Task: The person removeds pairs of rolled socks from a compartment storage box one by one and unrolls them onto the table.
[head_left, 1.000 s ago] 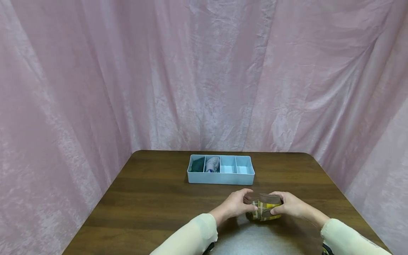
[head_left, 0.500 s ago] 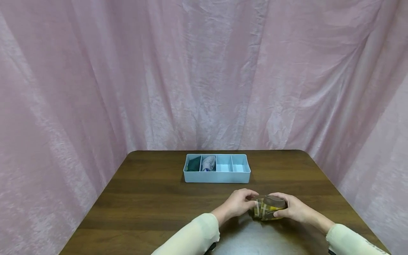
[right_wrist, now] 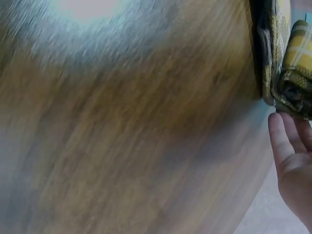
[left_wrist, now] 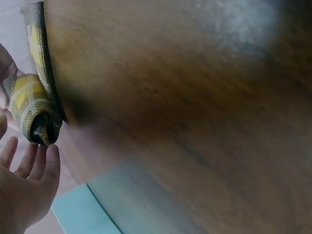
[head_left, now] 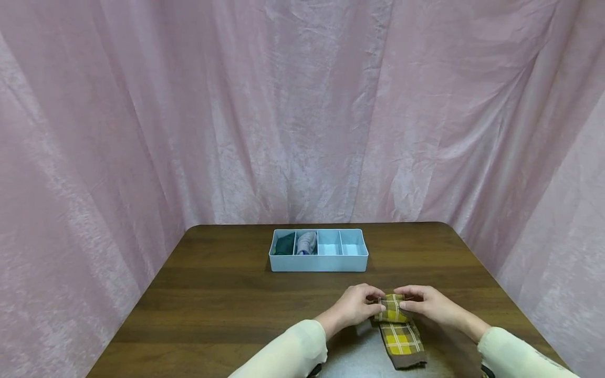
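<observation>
A yellow and brown plaid sock (head_left: 402, 338), seemingly doubled or paired, lies on the table with its far part rolled up. Its flat part reaches toward me and finishes in a plain brown band. My left hand (head_left: 351, 305) holds the roll's left end between thumb and fingers. At the other end, my right hand (head_left: 432, 304) grips the roll with the thumb on the near side. In the left wrist view the coiled end of the sock (left_wrist: 31, 100) shows above the fingertips. Part of the roll (right_wrist: 298, 48) also appears at the right wrist view's edge.
Beyond the hands stands a light blue divided box (head_left: 319, 264). A dark green cloth bundle (head_left: 285, 244) fills its leftmost compartment, and a grey one (head_left: 306, 243) sits beside it. The wooden table (head_left: 212, 294) ends at a pink curtain (head_left: 302, 115).
The compact sock bundle with its brown band on top has opened out; a flat length now extends toward me, band nearest. Both hands stay at the roll's ends. The view has shifted slightly.
</observation>
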The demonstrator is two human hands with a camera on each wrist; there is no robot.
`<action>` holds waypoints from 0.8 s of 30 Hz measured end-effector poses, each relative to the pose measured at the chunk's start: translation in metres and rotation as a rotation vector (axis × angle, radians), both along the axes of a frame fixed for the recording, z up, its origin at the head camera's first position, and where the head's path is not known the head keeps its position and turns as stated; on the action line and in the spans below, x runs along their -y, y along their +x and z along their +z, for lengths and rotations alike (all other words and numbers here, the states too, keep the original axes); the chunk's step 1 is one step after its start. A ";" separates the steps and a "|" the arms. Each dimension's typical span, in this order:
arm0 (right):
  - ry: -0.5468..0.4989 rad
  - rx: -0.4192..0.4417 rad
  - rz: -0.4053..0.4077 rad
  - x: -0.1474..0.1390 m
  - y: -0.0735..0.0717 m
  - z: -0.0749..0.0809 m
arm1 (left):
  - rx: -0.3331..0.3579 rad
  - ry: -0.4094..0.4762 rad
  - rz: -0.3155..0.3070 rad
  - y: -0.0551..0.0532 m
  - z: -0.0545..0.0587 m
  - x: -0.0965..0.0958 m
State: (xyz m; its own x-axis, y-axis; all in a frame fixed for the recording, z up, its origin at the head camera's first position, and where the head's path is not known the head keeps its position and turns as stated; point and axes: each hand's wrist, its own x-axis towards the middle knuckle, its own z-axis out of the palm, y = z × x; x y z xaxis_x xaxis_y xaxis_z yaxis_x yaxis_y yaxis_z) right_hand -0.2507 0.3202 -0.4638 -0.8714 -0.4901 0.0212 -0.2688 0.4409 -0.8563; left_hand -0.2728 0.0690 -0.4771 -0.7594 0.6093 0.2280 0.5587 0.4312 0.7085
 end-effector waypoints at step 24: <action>0.090 0.030 -0.235 0.005 -0.010 -0.010 | 0.018 0.034 0.028 0.024 -0.011 0.012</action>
State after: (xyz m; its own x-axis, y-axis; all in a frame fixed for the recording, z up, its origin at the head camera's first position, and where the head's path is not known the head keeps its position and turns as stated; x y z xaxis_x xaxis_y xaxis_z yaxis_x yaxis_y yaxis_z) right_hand -0.2610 0.3152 -0.4743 -0.9613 -0.2725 -0.0410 -0.1249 0.5634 -0.8167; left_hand -0.2491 0.0565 -0.4885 -0.7802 0.5802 0.2339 0.5336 0.4221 0.7328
